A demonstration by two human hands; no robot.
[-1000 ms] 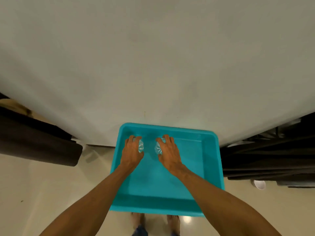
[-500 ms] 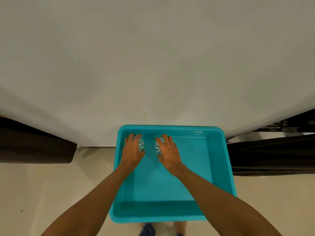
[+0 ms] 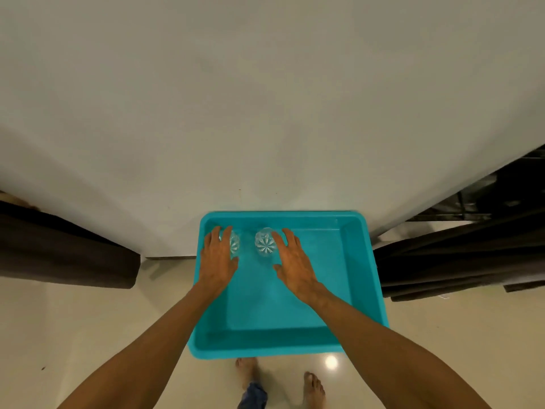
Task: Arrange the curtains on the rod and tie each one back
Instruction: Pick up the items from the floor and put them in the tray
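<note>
Both of your hands are down in the teal tray (image 3: 364, 278), not on the fabric. Your left hand (image 3: 217, 259) lies over the left glass piece (image 3: 235, 246) with its fingers draped across the top. You cannot tell from here whether it grips the piece or only rests on it. Your right hand (image 3: 295, 267) is spread wide and holds nothing, with its fingertips just at the right edge of the right glass piece (image 3: 264, 242). Both pieces sit at the far end of the tray, near the pale wall (image 3: 265, 113).

The curtains are out to the sides. The left curtain (image 3: 65, 252) is a dark bundle to the left of your left hand, with a strip of wall and floor (image 3: 88, 320) between it and the tray's rim. The right curtain (image 3: 460, 261) is a stack of dark folds just beside the tray's right rim. In this wide view, the folds of both run outward toward the picture's edges. The rod is out of sight, presumably overhead.

Each curtain lies on the side of its matching hand, at about the same reach, so neither hand has a clear head start. Judging by the task, no tying has begun in what shows here. Your next move probably means lifting your hands out of the tray and reaching sideways to one bundle.
</note>
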